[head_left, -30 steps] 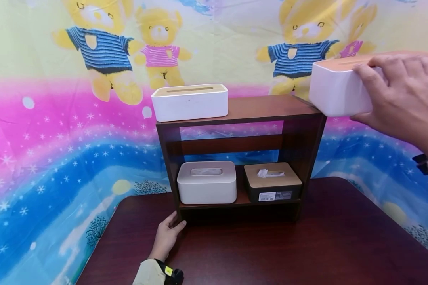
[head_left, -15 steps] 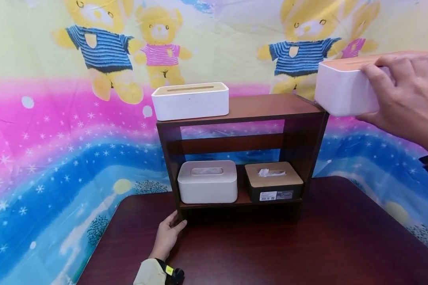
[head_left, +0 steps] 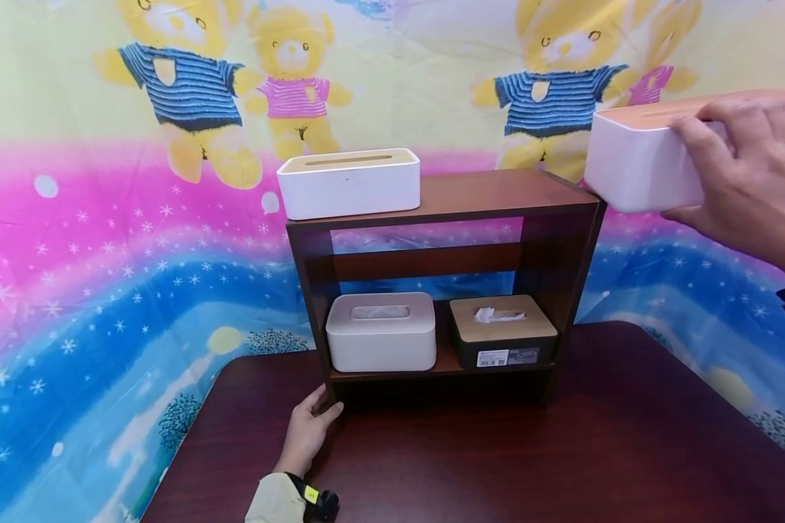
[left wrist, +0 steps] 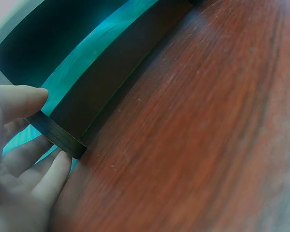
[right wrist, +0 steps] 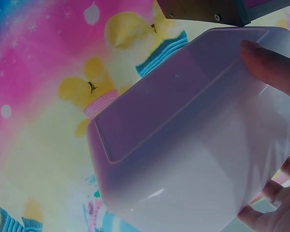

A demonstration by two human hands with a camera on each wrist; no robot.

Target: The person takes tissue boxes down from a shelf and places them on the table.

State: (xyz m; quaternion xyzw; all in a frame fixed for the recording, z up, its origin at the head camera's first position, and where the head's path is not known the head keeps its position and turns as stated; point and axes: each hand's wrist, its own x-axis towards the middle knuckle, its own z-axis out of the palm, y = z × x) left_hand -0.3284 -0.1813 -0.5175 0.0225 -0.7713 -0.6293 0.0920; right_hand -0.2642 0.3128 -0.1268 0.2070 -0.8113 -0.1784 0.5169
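My right hand (head_left: pixel 759 171) grips a white tissue box (head_left: pixel 641 165) with a wood-coloured lid, fingers over the top and thumb low on its side. It hangs in the air beside the upper right corner of a dark brown wooden shelf (head_left: pixel 497 192). In the right wrist view the underside of the tissue box (right wrist: pixel 183 92) shows, with a recessed panel and the thumb against it. My left hand (head_left: pixel 304 437) holds the shelf's left side panel near its foot; in the left wrist view, thumb and fingers lie on either side of the panel edge (left wrist: pixel 58 135).
Another white, wood-lidded tissue box (head_left: pixel 349 190) stands on the shelf top, left. On the lower board sit a cream tissue box (head_left: pixel 381 345) and a black one (head_left: pixel 504 334) with a wooden lid and label. The shelf stands on a reddish-brown table (head_left: pixel 445 465) before a bear-patterned cloth (head_left: pixel 72 254).
My right hand, still gripping the white tissue box, has drifted slightly right, away from the shelf's upper corner. The left hand keeps its place at the shelf's foot.
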